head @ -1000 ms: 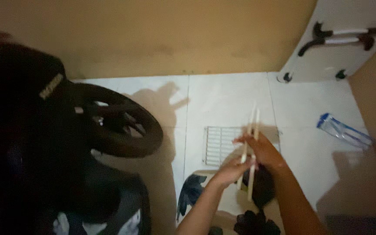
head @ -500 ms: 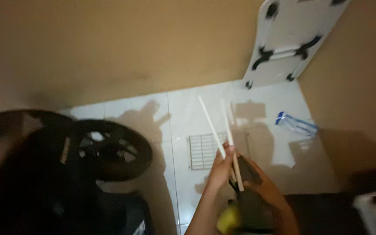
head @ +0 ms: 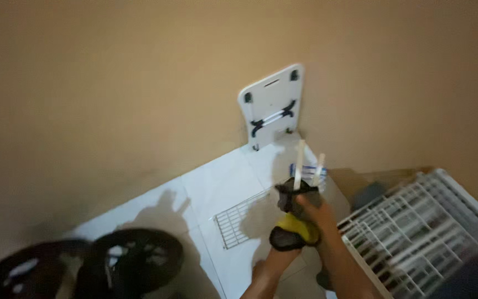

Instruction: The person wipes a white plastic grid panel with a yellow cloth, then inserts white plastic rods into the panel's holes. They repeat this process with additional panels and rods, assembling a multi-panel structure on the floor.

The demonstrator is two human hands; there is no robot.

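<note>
Here, going from left to right, two dark spoked wheels (head: 106, 266) sit low on the pale tiled floor (head: 217, 182), well to the left of the hands. Nearer, a small white wire grid panel (head: 238, 221) lies flat on the floor just left of the hands. The left hand (head: 284, 243) comes up from below and looks closed around the lower end of a black-and-yellow bundle of fabric, possibly gloves (head: 293, 218); its fingers are blurred, so how tightly it grips cannot be told. The right hand (head: 315, 213) is wrapped around the upper part of the same bundle, fingers curled shut on it. Two thin white rods (head: 300, 158) stand out of the top of that grasp, their long axis nearly upright, tilted slightly right, pointing away from the person toward the beige wall. The right hand is nearer to the rods. Beyond the rods, a white folding platform with black wheels (head: 272, 105) leans against the wall. To the right of the hands lies a large white wire rack (head: 421, 232).
</note>
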